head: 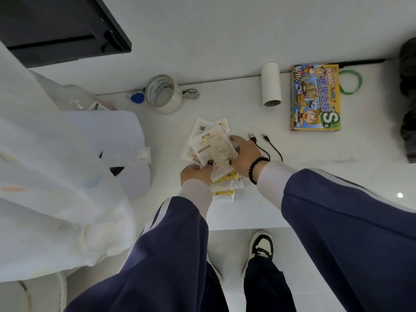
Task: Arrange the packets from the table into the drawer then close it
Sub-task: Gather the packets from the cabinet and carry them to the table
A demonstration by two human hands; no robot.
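Packets (pixel 212 152) in loose pile at table (pixel 315 188) centre, near front edge. Left hand (pixel 195 174) and right hand (pixel 244 153) both curl fingers round stack, gathering it. Drawer not in view; nothing stowed yet, judging by the pile. Black cable (pixel 270 146) just right of right hand, tape roll (pixel 162 93) behind; open room toward front edge.

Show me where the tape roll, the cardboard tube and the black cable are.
tape roll (pixel 162 93): head view, on its outer band.
cardboard tube (pixel 271 83): head view, middle of its side.
black cable (pixel 273 146): head view, on its cord.
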